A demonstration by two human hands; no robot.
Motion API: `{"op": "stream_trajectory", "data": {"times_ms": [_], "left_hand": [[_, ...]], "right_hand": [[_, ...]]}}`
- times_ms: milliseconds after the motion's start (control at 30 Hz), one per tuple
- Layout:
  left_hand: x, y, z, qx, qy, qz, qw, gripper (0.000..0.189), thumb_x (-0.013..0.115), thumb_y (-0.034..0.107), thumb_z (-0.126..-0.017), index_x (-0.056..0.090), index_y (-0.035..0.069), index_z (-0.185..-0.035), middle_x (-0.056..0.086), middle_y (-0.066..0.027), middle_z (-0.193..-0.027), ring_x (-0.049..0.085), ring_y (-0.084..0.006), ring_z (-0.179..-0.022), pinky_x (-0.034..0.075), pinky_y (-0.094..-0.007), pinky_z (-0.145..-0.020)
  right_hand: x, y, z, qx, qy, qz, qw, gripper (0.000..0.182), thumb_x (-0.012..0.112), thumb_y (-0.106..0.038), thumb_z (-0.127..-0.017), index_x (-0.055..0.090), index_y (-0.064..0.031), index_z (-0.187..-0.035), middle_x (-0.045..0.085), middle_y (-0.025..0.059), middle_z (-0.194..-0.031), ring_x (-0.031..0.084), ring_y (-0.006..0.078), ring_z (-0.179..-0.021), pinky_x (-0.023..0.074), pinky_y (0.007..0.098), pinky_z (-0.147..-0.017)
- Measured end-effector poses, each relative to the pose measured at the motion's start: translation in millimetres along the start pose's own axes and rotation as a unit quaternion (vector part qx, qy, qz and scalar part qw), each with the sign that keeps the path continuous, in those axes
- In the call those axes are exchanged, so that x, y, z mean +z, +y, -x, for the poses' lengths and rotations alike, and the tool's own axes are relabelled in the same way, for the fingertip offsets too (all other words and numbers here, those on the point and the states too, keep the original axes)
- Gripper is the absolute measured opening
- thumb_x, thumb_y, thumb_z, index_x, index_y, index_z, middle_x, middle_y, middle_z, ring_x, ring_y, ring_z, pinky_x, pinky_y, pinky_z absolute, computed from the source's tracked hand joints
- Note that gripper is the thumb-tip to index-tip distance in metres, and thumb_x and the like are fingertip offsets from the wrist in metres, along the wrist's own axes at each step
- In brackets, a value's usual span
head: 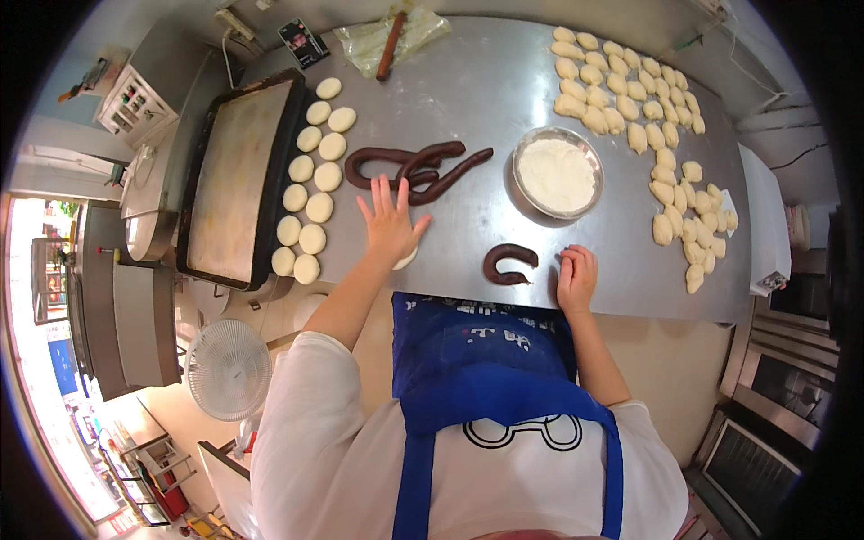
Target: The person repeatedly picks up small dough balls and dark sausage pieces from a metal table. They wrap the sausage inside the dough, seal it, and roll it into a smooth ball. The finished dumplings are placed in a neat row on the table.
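Note:
My left hand (389, 226) lies palm down with its fingers spread, fingertips at the near edge of looped ropes of dark brown paste (378, 152). A pale dough disc (406, 258) shows partly from under the heel of that hand; the rest is hidden. My right hand (577, 277) rests near the table's front edge, its fingers curled inward. Whether anything is inside it cannot be seen. Just left of it lies a short, C-shaped piece of the brown paste (496, 260). Behind it stands a metal bowl of white flour (557, 173).
Two columns of round dough discs (320, 207) line the right side of a dark-rimmed baking tray (233, 182). Many dough lumps (628, 108) cover the table's right part. A rolling pin (391, 47) lies on a plastic bag (428, 27) at the back, near a phone-like device (302, 44).

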State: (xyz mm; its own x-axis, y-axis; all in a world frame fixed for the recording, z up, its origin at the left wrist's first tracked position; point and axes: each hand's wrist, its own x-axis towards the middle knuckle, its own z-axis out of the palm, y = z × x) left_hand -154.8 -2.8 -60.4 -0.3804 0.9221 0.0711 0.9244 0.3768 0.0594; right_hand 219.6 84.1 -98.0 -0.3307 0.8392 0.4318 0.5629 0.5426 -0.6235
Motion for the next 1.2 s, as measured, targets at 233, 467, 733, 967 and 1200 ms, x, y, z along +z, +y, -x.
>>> {"op": "stream_trajectory", "data": {"times_ms": [233, 467, 733, 967, 1200], "left_hand": [[9, 15, -8, -0.069, 0.01, 0.084, 0.994, 0.094, 0.057, 0.054, -0.089, 0.014, 0.003, -0.154, 0.008, -0.0266, -0.158, 0.002, -0.0398, -0.149, 0.002, -0.066, -0.114], [-1, 6, 21, -0.07, -0.004, 0.051, 0.996, 0.083, 0.057, 0.051, -0.091, 0.025, 0.003, -0.15, 0.016, -0.0257, -0.157, 0.012, -0.0408, -0.147, 0.012, -0.0581, -0.116], [-19, -29, 56, -0.191, -0.162, 0.212, 0.945, 0.061, 0.072, 0.044, -0.081, 0.059, 0.0, -0.12, 0.066, -0.0189, -0.11, 0.065, -0.0304, -0.1, 0.05, -0.0385, -0.089], [-25, -42, 43, -0.151, -0.295, 0.396, 0.856, 0.051, 0.078, 0.043, -0.075, 0.067, 0.001, -0.101, 0.071, -0.0127, -0.089, 0.069, -0.022, -0.08, 0.054, -0.0354, -0.074], [13, -11, 35, -0.174, -0.058, 0.068, 0.981, 0.05, 0.069, 0.053, -0.08, 0.068, 0.004, -0.092, 0.071, -0.016, -0.091, 0.07, -0.0302, -0.083, 0.054, -0.0436, -0.076]], "right_hand": [[0, -2, -10, 0.009, 0.015, -0.003, 1.0, 0.007, 0.057, -0.008, -0.087, 0.063, -0.0039, -0.087, 0.064, 0.0137, -0.099, 0.058, 0.0323, -0.096, 0.045, 0.0422, -0.087], [2, 1, -5, 0.008, 0.017, -0.007, 1.0, 0.007, 0.058, -0.009, -0.087, 0.063, -0.0041, -0.085, 0.064, 0.0127, -0.097, 0.058, 0.0315, -0.093, 0.0455, 0.0413, -0.085], [7, 5, -9, 0.017, 0.031, 0.004, 0.999, 0.005, 0.064, -0.008, -0.084, 0.063, -0.0044, -0.082, 0.065, 0.0111, -0.095, 0.06, 0.0301, -0.09, 0.0468, 0.0411, -0.082], [4, 2, -5, 0.04, 0.05, -0.017, 0.998, 0.006, 0.064, -0.008, -0.083, 0.063, -0.0035, -0.08, 0.066, 0.0104, -0.092, 0.06, 0.0294, -0.086, 0.048, 0.0397, -0.077], [5, 4, -5, 0.032, 0.057, -0.013, 0.998, 0.005, 0.065, -0.007, -0.082, 0.063, -0.0029, -0.08, 0.066, 0.0108, -0.09, 0.06, 0.0293, -0.086, 0.0491, 0.0386, -0.077]]}}
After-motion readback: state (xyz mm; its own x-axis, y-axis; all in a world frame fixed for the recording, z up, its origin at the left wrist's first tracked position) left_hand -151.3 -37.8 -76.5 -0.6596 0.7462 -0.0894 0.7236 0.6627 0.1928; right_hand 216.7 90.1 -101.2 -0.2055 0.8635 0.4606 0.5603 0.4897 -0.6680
